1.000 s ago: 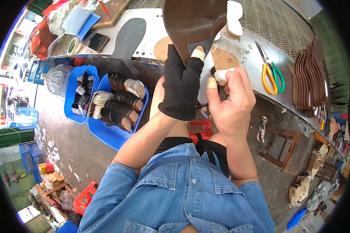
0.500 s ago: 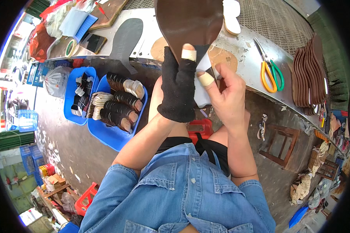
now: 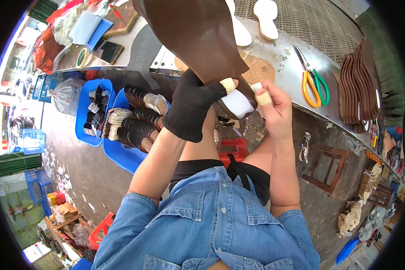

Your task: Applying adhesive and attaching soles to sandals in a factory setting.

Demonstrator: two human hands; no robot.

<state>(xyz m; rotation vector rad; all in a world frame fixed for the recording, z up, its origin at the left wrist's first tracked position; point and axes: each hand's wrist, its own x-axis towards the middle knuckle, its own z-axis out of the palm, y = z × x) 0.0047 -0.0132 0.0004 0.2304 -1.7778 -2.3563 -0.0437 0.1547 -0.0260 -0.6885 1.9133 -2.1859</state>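
Note:
A dark brown leather sole-shaped piece (image 3: 198, 40) is held up over the bench edge and bends at its lower end. Gripping its near part is my left hand (image 3: 191, 101), in a black glove with a taped thumb tip. At that lower end a white heel-shaped pad (image 3: 236, 104) shows, with brown leather around its edge. My right hand (image 3: 276, 105), bare with taped thumb and finger, pinches the edge of the brown leather beside the pad. The fingers partly hide that edge. A tan sole shape (image 3: 258, 67) lies on the bench behind.
Yellow- and green-handled scissors (image 3: 311, 83) lie on the bench, left of a stack of brown sole pieces (image 3: 356, 85). White soles (image 3: 266, 20) rest farther back. Blue bins (image 3: 114, 157) with bundled parts stand at left on the floor. Between my legs is a red stool (image 3: 234, 148).
The brown leather piece has swung left and tilted, and its lower end now shows the white pad. My left hand has turned; my right hand has moved slightly right and down.

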